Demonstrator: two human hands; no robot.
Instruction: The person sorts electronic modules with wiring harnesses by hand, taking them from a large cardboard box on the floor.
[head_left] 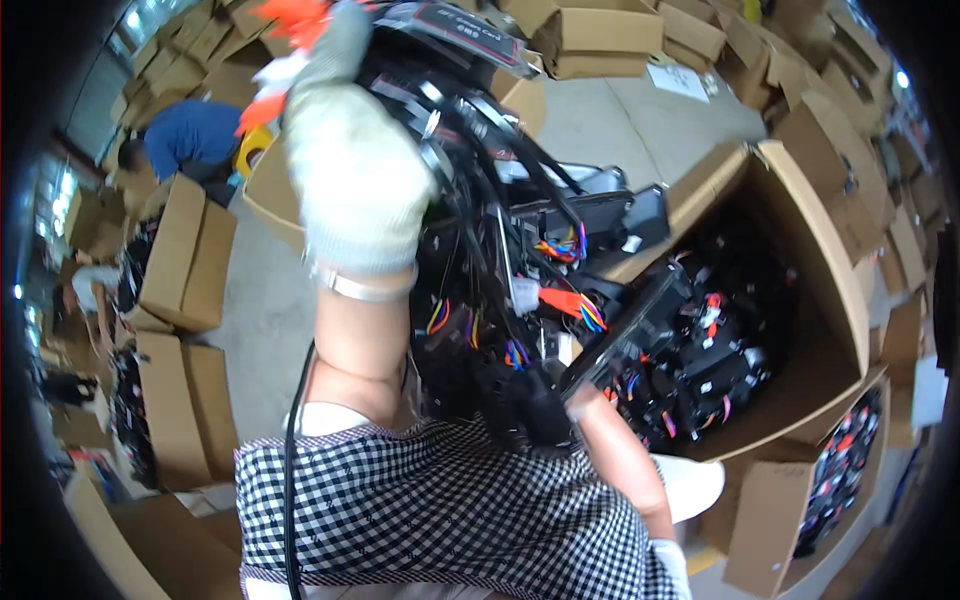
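Observation:
My left hand (355, 165), in a pale knitted glove, is raised at the upper left and smeared by motion. It lies against a tangle of black cables (480, 150), and its fingers are too blurred to tell their grip. Bright orange and white pieces (285, 95) show beside it, also blurred. Above the cables sits a dark flat package (455, 30). My right forearm (625, 455) reaches up from below; the hand itself is hidden behind a long black casing (640, 330). Between my arms is a heap of black parts with multicoloured wires (515, 350) and an orange tag (570, 300).
An open cardboard box (815, 220) at the right holds many black parts with coloured wires. More open cartons (185, 255) line the left, and another box (765, 520) with parts stands lower right. A person in blue (190, 140) bends over at the upper left. Grey floor (610, 120) lies between.

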